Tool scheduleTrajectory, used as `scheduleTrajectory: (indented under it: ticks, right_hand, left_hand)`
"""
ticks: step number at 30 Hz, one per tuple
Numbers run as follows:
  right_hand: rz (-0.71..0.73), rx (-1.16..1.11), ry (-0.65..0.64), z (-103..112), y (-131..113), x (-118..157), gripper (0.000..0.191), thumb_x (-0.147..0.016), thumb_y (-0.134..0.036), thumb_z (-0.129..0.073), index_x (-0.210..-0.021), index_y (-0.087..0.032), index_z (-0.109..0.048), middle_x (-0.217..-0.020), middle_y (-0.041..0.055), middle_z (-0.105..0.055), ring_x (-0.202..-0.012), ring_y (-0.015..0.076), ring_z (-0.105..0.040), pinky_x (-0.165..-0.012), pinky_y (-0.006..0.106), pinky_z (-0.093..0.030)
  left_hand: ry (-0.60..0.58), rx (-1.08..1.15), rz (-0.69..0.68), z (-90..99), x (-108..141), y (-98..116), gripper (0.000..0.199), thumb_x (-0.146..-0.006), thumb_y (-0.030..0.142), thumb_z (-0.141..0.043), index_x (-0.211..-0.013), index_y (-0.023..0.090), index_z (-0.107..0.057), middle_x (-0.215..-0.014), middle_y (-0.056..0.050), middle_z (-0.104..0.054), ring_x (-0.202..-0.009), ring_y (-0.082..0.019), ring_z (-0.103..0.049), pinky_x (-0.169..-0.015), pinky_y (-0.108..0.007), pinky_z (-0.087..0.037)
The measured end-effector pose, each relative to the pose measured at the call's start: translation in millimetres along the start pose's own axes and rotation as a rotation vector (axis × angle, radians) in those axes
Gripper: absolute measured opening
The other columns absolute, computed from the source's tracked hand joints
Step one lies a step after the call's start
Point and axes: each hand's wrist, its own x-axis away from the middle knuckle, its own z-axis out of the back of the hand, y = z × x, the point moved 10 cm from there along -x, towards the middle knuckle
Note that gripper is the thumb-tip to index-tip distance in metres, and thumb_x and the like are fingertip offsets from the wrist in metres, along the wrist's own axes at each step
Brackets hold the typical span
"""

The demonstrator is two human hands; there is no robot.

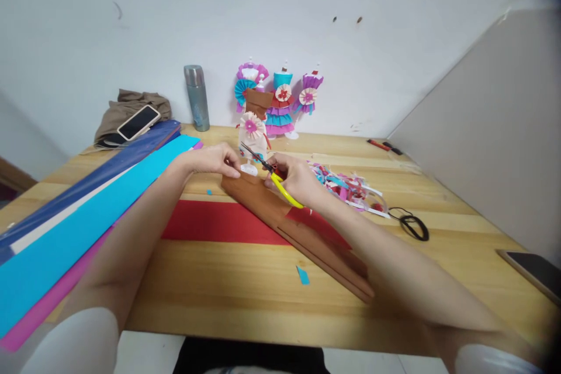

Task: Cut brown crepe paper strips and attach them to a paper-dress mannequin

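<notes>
My right hand [295, 180] grips a pair of scissors [287, 191] with a yellow handle. The dark blades point up and left, their tips in front of the small mannequin's pale skirt. My left hand [217, 159] pinches the far end of a folded brown paper sheet [263, 201], which slants across the table toward the lower right. Under it lies a flat red paper strip [210, 222]. Just beyond my hands stands a mannequin [254, 128] on a white base, dressed in a brown top and a pale skirt with a paper rosette.
Several dressed mannequins [283, 102] stand by the wall, right of a flask [197, 98]. Coloured paper scraps [348, 187] and a black cord [412, 227] lie right. Blue paper [100, 216], a cloth [131, 108] and a phone [139, 123] are left; another phone [532, 269] lies far right.
</notes>
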Motion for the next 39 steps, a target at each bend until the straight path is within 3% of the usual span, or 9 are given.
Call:
scheduleTrajectory:
  ticks: [7,16,26,32,34,39]
  right_hand:
    - [-0.033,-0.032,-0.015,-3,4,1,0.022,-0.066,-0.020,-0.061,-0.088,-0.018,-0.063,-0.069,-0.0014,-0.063,-0.064,0.0138,-0.052,-0.061,0.025,-0.039]
    - [-0.046,-0.072,0.000,-2,13,-3,0.024,-0.067,-0.026,-0.061,-0.089,-0.017,-0.062,-0.066,-0.0010,-0.061,-0.060,0.0141,-0.053,-0.057,0.026,-0.038]
    - [-0.049,-0.079,-0.025,-1,14,-2,0.021,-0.068,-0.029,-0.062,-0.086,-0.018,-0.058,-0.069,-0.0001,-0.062,-0.063,0.0148,-0.054,-0.059,0.027,-0.040]
    - [-0.008,0.061,-0.005,27,-1,14,0.024,-0.075,-0.038,-0.063,-0.087,-0.018,-0.058,-0.069,0.0000,-0.059,-0.061,0.0144,-0.050,-0.058,0.027,-0.036]
    - [-0.004,0.097,-0.065,34,-8,24,0.026,-0.076,-0.041,-0.064,-0.084,-0.018,-0.056,-0.067,-0.0009,-0.057,-0.059,0.0138,-0.048,-0.057,0.027,-0.034]
    - [-0.003,0.344,-0.426,22,-13,56,0.029,-0.081,-0.047,-0.061,-0.078,-0.018,-0.060,-0.063,-0.0012,-0.055,-0.057,0.0146,-0.048,-0.054,0.027,-0.030]
  left_hand:
    - [0.100,0.114,0.048,12.9,7,-14,0.026,-0.069,0.038,-0.070,-0.079,0.014,-0.071,-0.075,-0.002,-0.070,-0.075,-0.014,-0.061,-0.071,-0.022,-0.044]
    - [0.182,0.165,0.069,19.9,7,-29,0.022,-0.066,0.036,-0.070,-0.074,0.015,-0.070,-0.071,0.000,-0.068,-0.069,-0.012,-0.058,-0.067,-0.022,-0.043]
    - [0.200,0.176,0.038,17.0,2,-26,0.024,-0.068,0.038,-0.067,-0.074,0.014,-0.066,-0.070,0.000,-0.063,-0.069,-0.012,-0.055,-0.068,-0.024,-0.042]
    - [0.209,0.180,0.046,16.3,-1,-28,0.024,-0.068,0.037,-0.067,-0.073,0.014,-0.065,-0.069,0.001,-0.061,-0.068,-0.012,-0.053,-0.069,-0.025,-0.042]
    - [0.212,0.182,0.039,16.0,-1,-28,0.024,-0.068,0.038,-0.068,-0.073,0.014,-0.066,-0.070,0.000,-0.061,-0.069,-0.012,-0.053,-0.069,-0.025,-0.042]
    - [0.218,0.223,0.042,15.2,-2,-32,0.024,-0.069,0.038,-0.070,-0.073,0.015,-0.065,-0.069,0.001,-0.062,-0.068,-0.012,-0.054,-0.069,-0.026,-0.043]
